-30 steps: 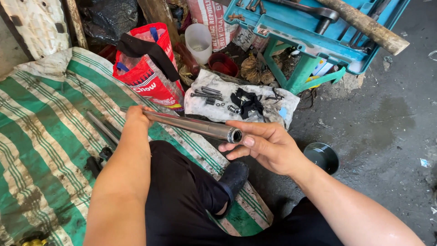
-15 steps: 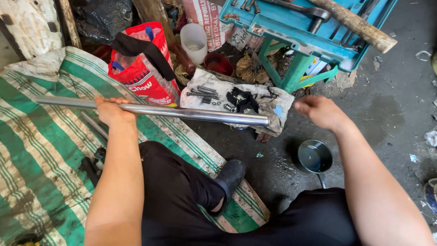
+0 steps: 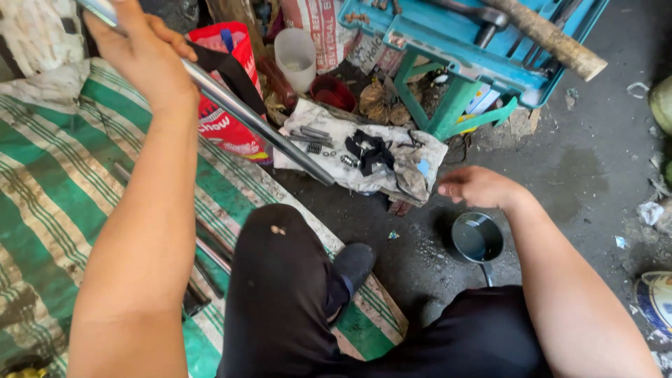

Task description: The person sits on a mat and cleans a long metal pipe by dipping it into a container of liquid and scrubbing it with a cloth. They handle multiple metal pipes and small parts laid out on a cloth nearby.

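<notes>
Fingers of the left hand [image 3: 143,52], upper left of the frame, wrap a metal tube [image 3: 259,126] slanting down to the cloth [image 3: 378,157] at centre. Right hand [image 3: 476,187], loosely open and empty, hovers right of centre above a small pan [image 3: 477,239].

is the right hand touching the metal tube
Apart. The head view shows the right hand clear of the metal tube; only the left hand grips it.
</notes>
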